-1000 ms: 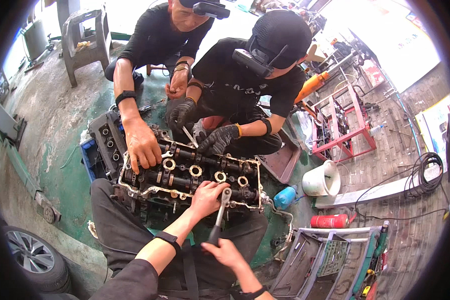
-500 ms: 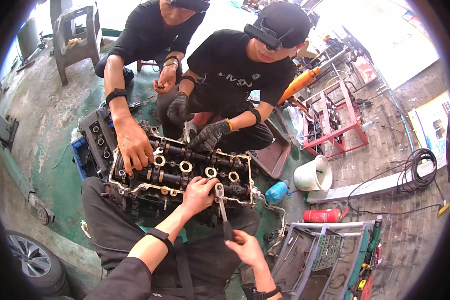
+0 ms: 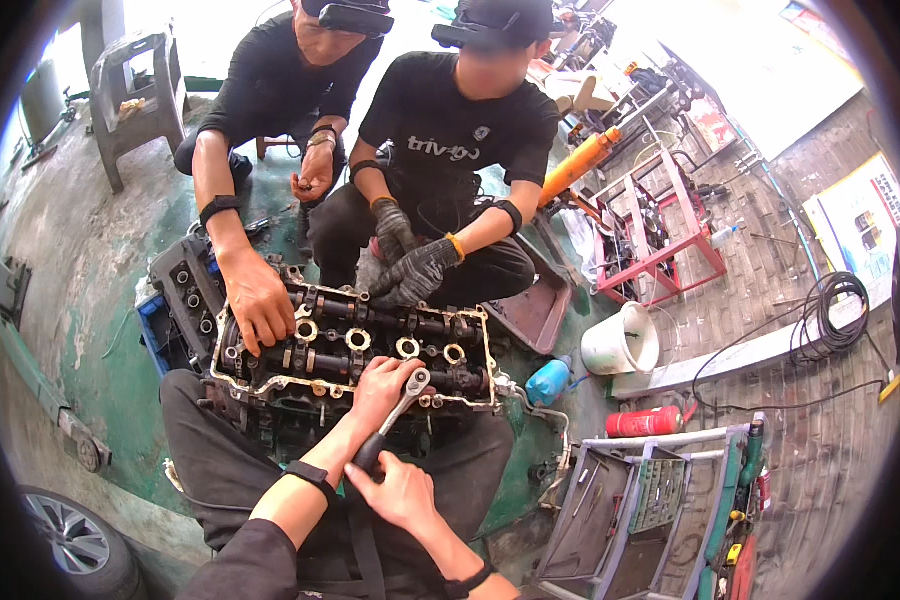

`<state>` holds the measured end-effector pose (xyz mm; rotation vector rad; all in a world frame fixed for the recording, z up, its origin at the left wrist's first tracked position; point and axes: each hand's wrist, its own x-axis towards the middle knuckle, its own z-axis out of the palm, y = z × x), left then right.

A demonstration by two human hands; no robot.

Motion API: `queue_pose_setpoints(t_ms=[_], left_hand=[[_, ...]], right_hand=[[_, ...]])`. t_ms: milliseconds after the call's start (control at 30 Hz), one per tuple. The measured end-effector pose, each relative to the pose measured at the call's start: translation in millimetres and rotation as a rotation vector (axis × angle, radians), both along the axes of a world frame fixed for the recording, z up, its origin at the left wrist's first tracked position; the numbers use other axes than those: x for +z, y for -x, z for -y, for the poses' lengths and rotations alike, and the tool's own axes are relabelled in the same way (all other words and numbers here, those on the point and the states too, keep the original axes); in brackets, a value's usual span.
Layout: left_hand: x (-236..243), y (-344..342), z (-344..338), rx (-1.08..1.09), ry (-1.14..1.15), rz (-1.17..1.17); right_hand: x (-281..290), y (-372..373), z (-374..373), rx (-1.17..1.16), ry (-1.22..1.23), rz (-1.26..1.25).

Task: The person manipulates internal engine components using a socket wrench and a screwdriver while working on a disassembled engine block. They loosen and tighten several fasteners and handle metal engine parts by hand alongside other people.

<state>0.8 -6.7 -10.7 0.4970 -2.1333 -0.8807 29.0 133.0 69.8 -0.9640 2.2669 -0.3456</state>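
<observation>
The engine (image 3: 345, 345) lay on the floor close before the person's knees, its top uncovered. The person's left hand (image 3: 378, 388) rested on its near edge, fingers bent beside the head of the ratchet wrench (image 3: 400, 412); I could not tell if they gripped anything. The right hand (image 3: 402, 492) touched the end of the wrench handle — whether it was fully closed around it, I could not tell.

The far side was crowded. A co-worker's bare hand (image 3: 258, 300) reached over the left part of the engine, and another person's dark gloves (image 3: 417, 270) stood in the way at the far edge. Behind the engine's left end was a dark cover (image 3: 188, 283), near a blue box (image 3: 154, 328). To the right were a tray (image 3: 538, 312), a blue bottle (image 3: 549, 382), a white bucket (image 3: 610, 345) and a red fire extinguisher (image 3: 643, 421).
</observation>
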Motion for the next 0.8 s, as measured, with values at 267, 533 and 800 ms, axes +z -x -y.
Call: queue_pose_setpoints(t_ms=[267,533,800], left_hand=[[-2.0,-0.7,-0.9,0.004,0.042,-0.016],[2.7,-1.7,-1.5,0.006,0.030,-0.009],[0.7,-2.1,-1.6,0.014,-0.011,-0.012]], right_hand=[[15.6,26.7,-13.5,-0.151,0.006,-0.152],[-0.8,93.4,-56.8,-0.127,0.257,-0.648],[4.0,36.8,-29.8,-0.137,0.092,-0.269]])
